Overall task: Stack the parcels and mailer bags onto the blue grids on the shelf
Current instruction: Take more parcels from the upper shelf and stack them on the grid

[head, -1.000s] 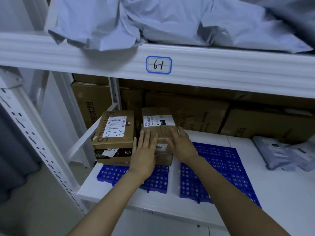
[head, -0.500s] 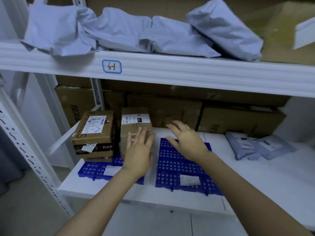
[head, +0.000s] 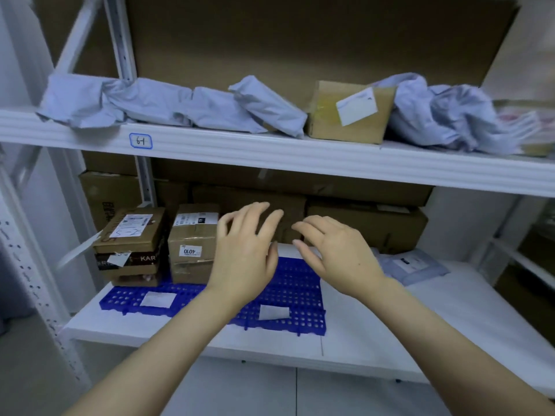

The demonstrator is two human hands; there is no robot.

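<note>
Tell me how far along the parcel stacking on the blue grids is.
Done: two stacks of boxes sit on the left blue grid. In hand: nothing; the left hand and right hand hover open above the right blue grid, which holds only a paper slip. Left: the mailer bags lying on the shelf at right, and perhaps the bags and box on the upper shelf.

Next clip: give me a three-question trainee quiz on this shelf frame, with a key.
1. True or false: the left hand and the right hand both hold nothing.
2. The box labelled 4010 stands on: A) the left blue grid; B) a trolley; C) a chair.
3. Which blue grid shows no parcel on it?
Key: 1 true; 2 A; 3 the right blue grid.
</note>
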